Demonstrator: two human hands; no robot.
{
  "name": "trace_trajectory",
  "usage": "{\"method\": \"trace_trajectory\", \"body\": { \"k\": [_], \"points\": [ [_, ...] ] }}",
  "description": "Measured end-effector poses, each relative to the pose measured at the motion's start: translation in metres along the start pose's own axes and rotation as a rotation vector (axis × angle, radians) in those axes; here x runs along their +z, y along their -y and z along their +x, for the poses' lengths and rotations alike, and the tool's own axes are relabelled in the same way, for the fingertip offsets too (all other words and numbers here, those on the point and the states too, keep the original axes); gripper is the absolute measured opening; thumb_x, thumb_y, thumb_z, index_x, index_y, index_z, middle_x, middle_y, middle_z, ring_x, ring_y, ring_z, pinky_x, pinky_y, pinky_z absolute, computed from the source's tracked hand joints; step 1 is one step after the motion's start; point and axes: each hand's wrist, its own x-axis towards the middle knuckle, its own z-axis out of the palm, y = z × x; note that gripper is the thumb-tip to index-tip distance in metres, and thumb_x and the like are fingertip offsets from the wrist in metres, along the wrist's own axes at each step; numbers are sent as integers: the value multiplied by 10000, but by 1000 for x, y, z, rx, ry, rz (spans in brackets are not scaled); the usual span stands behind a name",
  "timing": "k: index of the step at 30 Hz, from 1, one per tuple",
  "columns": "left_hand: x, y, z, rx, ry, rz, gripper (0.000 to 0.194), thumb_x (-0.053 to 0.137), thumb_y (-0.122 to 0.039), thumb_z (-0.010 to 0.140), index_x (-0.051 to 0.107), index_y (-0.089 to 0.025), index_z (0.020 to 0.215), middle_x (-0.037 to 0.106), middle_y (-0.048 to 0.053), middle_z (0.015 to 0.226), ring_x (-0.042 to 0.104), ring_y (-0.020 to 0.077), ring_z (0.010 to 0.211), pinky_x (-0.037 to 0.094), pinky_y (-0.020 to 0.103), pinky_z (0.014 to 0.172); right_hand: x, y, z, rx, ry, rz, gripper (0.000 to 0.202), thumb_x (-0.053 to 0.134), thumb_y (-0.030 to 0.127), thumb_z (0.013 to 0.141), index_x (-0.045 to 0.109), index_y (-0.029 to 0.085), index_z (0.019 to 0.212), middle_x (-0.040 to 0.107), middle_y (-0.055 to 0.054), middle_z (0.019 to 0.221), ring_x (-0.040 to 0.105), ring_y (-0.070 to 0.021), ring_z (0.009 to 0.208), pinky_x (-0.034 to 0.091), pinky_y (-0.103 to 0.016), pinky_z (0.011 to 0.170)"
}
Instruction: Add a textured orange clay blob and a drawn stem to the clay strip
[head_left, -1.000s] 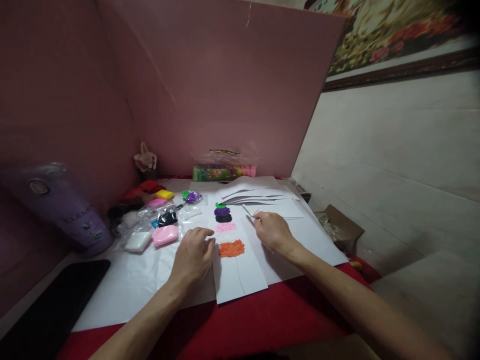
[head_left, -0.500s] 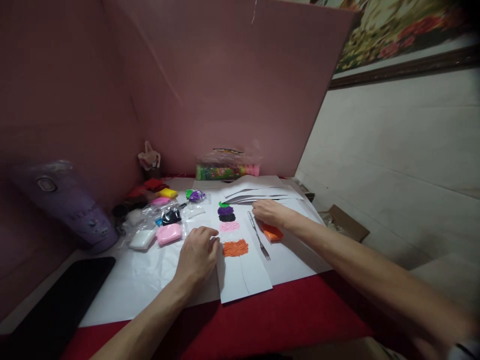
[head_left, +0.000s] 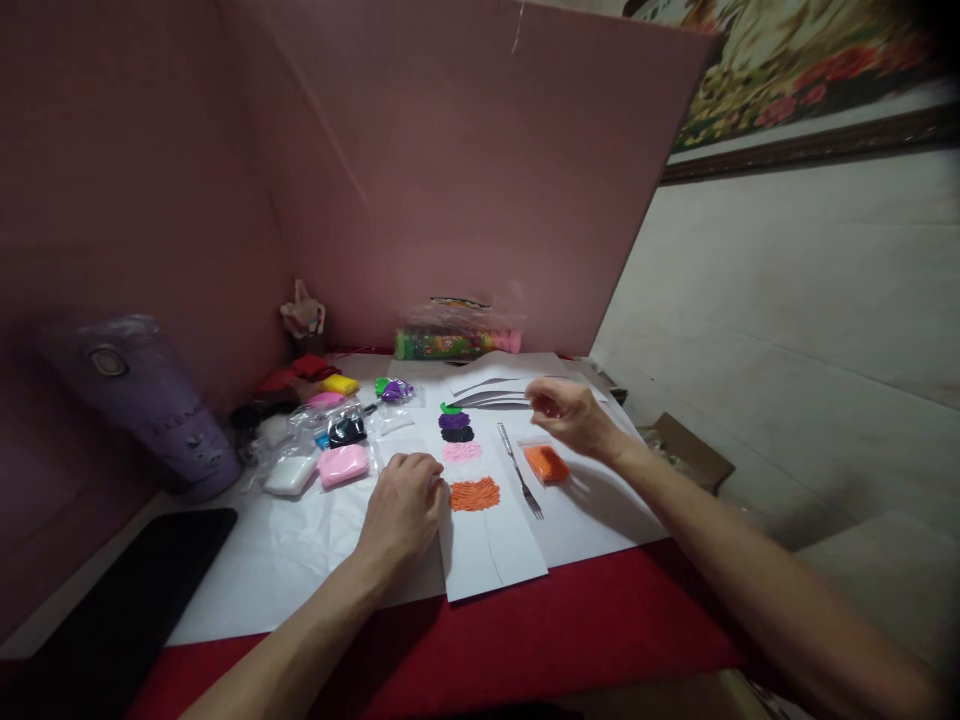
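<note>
My left hand [head_left: 403, 502] rests at the left edge of a white paper card [head_left: 495, 550], its fingers bent and close together; what they hold, if anything, is hidden. Textured clay patches lie in a column on the card: orange [head_left: 475, 494], pink [head_left: 462, 452], black [head_left: 457, 435], purple [head_left: 454, 421] and green [head_left: 450, 408]. My right hand [head_left: 568, 412] is raised above an orange clay packet [head_left: 547, 463], fingers curled to the thumb; anything inside is too small to make out. Between the card and that packet lies a metal fork [head_left: 520, 472], tines toward me.
Several bagged clay blocks, including a pink one [head_left: 343, 466] and a white one [head_left: 290, 476], lie at left. Behind them stands a purple tumbler [head_left: 169, 420]. A black flat object [head_left: 142, 590] sits front left. Loose white sheets [head_left: 510, 375] and a colourful package [head_left: 457, 343] lie at the back.
My right hand has lifted away from the orange packet, moving slightly right, and the packet now shows fully. My left hand stays at the card's edge.
</note>
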Motion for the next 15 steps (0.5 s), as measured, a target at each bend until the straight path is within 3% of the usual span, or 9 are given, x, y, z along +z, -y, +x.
{"method": "trace_trajectory", "body": {
  "k": [1, 3, 5, 7, 12, 15],
  "points": [
    [0, 0, 0, 4, 5, -10, 175, 456, -116, 821, 613, -188, 849, 654, 78, 961, 522, 233, 963, 441, 381, 818, 3, 12, -7, 11, -53, 51, 147, 461, 75, 741, 533, 185, 808, 613, -16, 760, 588, -134, 682, 423, -261, 633],
    [1, 0, -1, 3, 11, -24, 175, 457, -120, 827, 615, -189, 858, 657, 80, 972, 518, 233, 976, 447, 374, 812, 12, 39, -21, 68, -184, 404, 66, 475, 140, 778, 518, 188, 794, 615, -2, 726, 624, -133, 675, 451, -245, 590],
    [2, 0, -2, 4, 21, -20, 177, 456, -125, 833, 617, -191, 868, 659, 78, 954, 518, 230, 967, 447, 370, 804, 23, 63, -31, 85, -176, 606, 61, 487, 154, 786, 536, 188, 797, 654, -11, 767, 656, -140, 716, 464, -235, 570],
    [3, 0, -3, 20, 44, 5, 179, 455, -128, 837, 618, -194, 873, 661, 74, 931, 517, 228, 954, 442, 371, 802, 34, 77, -35, 68, -161, 650, 111, 490, 128, 775, 579, 183, 809, 677, -19, 795, 660, -142, 748, 467, -235, 583],
    [-1, -3, -3, 19, 126, 104, 116, 532, -234, 826, 622, -194, 887, 649, 69, 996, 505, 240, 977, 416, 378, 830, 59, 78, -31, 49, -270, 570, 181, 498, 63, 702, 630, 178, 748, 664, -7, 743, 591, -116, 645, 428, -220, 536],
    [-4, -6, -3, -4, 185, 146, 211, 625, -360, 769, 618, -196, 900, 635, 60, 1037, 499, 253, 996, 402, 381, 843, 70, 72, -31, 60, -303, 552, 230, 501, 37, 682, 651, 182, 779, 640, 18, 668, 549, -99, 565, 408, -213, 516]
  ]
}}
